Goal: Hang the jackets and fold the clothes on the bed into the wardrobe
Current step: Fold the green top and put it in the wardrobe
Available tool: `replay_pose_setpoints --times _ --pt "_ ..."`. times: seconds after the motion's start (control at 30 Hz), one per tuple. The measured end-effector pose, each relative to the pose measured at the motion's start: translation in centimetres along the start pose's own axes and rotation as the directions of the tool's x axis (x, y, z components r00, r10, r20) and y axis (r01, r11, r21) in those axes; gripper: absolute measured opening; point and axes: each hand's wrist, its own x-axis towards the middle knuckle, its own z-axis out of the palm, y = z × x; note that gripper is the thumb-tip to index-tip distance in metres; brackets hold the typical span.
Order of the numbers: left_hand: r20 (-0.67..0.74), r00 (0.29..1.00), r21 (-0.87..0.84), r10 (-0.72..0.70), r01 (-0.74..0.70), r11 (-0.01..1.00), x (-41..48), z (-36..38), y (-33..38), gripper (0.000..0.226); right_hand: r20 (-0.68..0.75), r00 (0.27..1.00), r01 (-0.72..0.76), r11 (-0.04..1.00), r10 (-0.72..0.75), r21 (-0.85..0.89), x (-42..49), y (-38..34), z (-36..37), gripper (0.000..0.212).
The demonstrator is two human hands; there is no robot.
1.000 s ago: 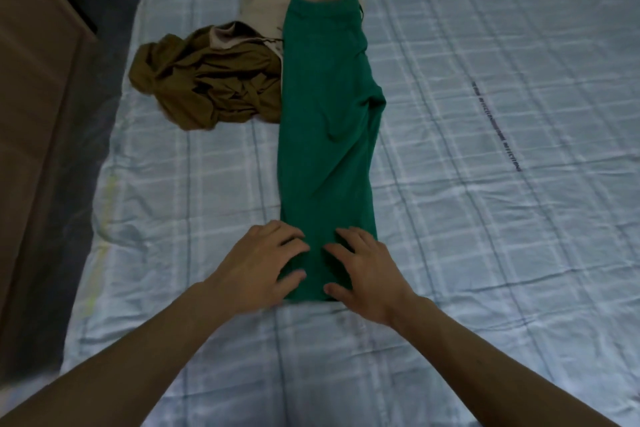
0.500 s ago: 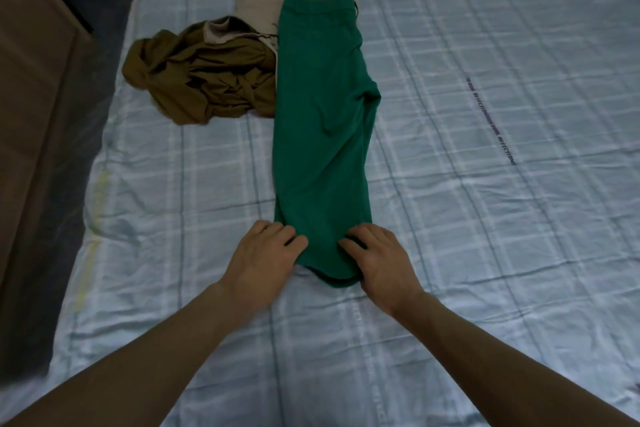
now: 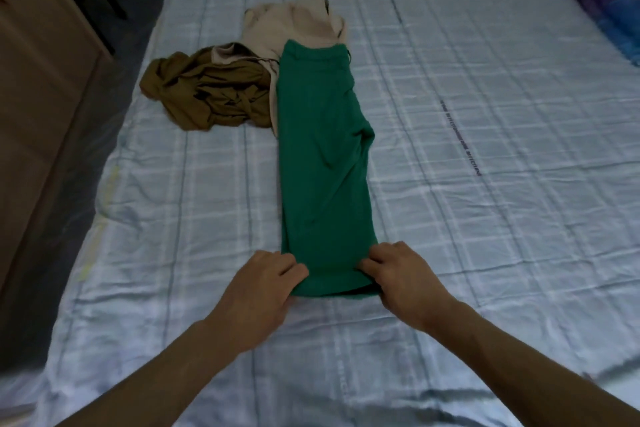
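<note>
1. Gripping the near hem: left hand (image 3: pixel 259 284) and right hand (image 3: pixel 405 277) each pinch one near corner of the green trousers (image 3: pixel 323 163), fingers curled on the cloth.
2. Trousers lie lengthwise on the bed (image 3: pixel 485 219), folded narrow. The waistband at the far end overlaps the beige garment (image 3: pixel 287 18). The olive garment (image 3: pixel 207 97) is crumpled just beside them, to the left.
3. Probable step: carrying the hem toward the waistband to halve the length.
4. Risk: pinching only the top layer would let the lower layers slip, and the fold would open.
5. Risk: uneven lifting would skew the edges, and the bulge on the right edge could crease in.
6. Risk: the hem landing on the beige garment would leave a lumpy fold.
</note>
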Motion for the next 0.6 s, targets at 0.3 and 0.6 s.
replay_pose_setpoints --times 0.3,0.6 --pt "0.315 0.941 -0.189 -0.124 0.19 0.963 -6.8 2.5 9.4 0.031 0.19 0.982 -0.02 0.982 -0.016 0.186 -12.9 -3.9 2.1 0.033" --pt "0.133 0.961 -0.249 -0.241 0.268 0.931 -3.0 -0.7 9.9 0.024 0.013 0.975 -0.211 0.913 0.221 0.35 -11.0 -4.1 0.6 0.024"
